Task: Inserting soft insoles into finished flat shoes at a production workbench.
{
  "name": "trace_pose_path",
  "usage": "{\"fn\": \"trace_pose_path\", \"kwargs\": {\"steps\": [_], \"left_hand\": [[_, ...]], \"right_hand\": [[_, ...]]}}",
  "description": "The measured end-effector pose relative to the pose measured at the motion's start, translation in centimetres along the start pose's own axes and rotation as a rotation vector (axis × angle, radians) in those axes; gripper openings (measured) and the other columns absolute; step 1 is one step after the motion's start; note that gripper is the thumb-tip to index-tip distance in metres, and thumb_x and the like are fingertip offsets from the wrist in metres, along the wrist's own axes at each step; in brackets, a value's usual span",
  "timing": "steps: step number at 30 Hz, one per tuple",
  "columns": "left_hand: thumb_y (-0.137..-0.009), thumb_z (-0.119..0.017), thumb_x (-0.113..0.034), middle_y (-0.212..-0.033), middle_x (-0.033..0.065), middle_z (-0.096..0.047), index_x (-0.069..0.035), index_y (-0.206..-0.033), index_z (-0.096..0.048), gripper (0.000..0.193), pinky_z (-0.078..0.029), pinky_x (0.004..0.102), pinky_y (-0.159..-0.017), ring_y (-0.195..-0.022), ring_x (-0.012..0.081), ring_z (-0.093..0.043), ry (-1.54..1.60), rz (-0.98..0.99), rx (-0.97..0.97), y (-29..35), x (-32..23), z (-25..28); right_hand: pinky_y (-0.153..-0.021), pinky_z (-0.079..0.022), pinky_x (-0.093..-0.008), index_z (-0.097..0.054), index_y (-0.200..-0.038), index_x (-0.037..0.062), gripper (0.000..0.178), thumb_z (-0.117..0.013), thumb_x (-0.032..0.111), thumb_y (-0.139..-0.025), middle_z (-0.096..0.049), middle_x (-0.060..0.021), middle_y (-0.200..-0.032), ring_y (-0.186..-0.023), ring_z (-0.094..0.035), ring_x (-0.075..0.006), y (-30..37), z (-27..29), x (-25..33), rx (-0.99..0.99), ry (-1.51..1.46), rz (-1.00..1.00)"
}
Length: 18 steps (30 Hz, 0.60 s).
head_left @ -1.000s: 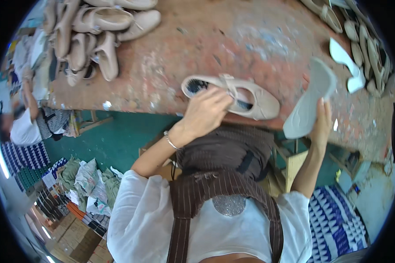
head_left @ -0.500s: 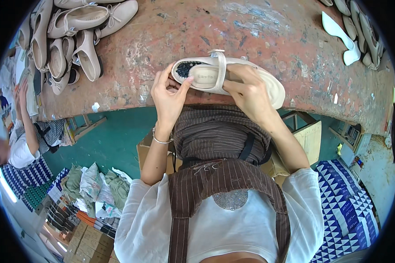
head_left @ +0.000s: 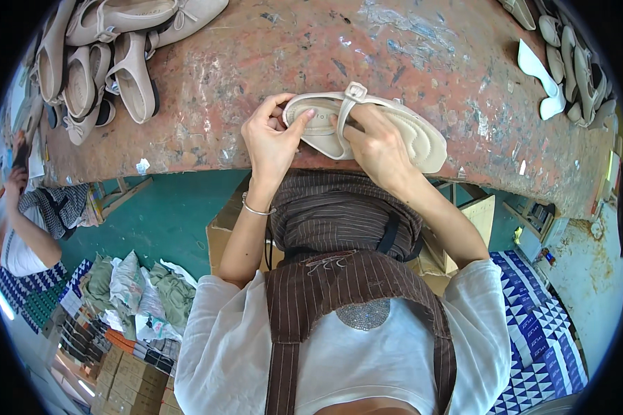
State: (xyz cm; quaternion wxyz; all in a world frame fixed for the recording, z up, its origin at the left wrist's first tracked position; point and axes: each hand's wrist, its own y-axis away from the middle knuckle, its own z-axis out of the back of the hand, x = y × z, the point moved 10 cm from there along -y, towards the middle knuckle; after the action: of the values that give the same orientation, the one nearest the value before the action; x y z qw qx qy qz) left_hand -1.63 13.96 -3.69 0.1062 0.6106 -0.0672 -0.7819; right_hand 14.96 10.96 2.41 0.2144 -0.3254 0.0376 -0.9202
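A beige strapped shoe with a pale square buckle (head_left: 332, 149) lies on its sole between the two hands, at the near edge of the worktop, a reddish-brown, paint-scuffed surface (head_left: 235, 69). A cream padded insole (head_left: 320, 126) sits in its heel, just beside the left thumb. The left hand (head_left: 273, 138) is nearly closed about the heel, thumb inside on the insole, fingers outside the rim. The right hand (head_left: 377, 144) reaches in beside the strap, fingers bent; I cannot tell whether the hidden fingertips grip anything. A thin silver bracelet (head_left: 259, 210) rings the wrist below the left hand. Beyond the left hand, farther left, beige shoes (head_left: 133, 90) lie heaped; well to the right of the right hand rests a glossy white curved piece (head_left: 545, 81), with more beige shoes (head_left: 585, 79) beside it. Below the hands is the wearer's brown pinstriped apron (head_left: 353, 290). Far left of the left hand, I see another person's forearm (head_left: 29, 232).
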Motion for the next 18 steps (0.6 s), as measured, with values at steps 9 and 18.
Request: {"fn": "trace_pose_path", "kwargs": {"steps": [9, 18], "left_hand": [[-0.084, -0.071, -0.004, -0.059, 0.006, -0.059, 0.0, -0.093, -0.071, 0.009, -0.039, 0.0275, -0.049, -0.052, 0.0081, -0.048, -0.13, -0.053, -0.052, -0.9, -0.2, 0.4], [-0.087, -0.066, -0.006, -0.054, 0.0116, -0.054, 0.0, -0.084, -0.064, 0.007, -0.039, 0.0348, -0.047, -0.046, 0.0172, -0.052, -0.302, -0.082, -0.034, 0.3, -1.9, -0.2]], "right_hand": [[-0.097, -0.051, -0.0387, -0.059, -0.132, 0.0052, 0.059, -0.059, -0.002, -0.074, -0.056, -0.0094, -0.141, -0.114, -0.062, -0.0274, -0.1, -2.0, 1.8, 0.368, 0.003, 0.136], [-0.107, -0.043, -0.044, -0.073, -0.099, 0.0006, 0.028, -0.062, 0.001, -0.073, -0.068, -0.0216, -0.114, -0.115, -0.062, -0.034, 1.7, 2.7, -1.4, 0.15, 0.171, -0.166]]}}
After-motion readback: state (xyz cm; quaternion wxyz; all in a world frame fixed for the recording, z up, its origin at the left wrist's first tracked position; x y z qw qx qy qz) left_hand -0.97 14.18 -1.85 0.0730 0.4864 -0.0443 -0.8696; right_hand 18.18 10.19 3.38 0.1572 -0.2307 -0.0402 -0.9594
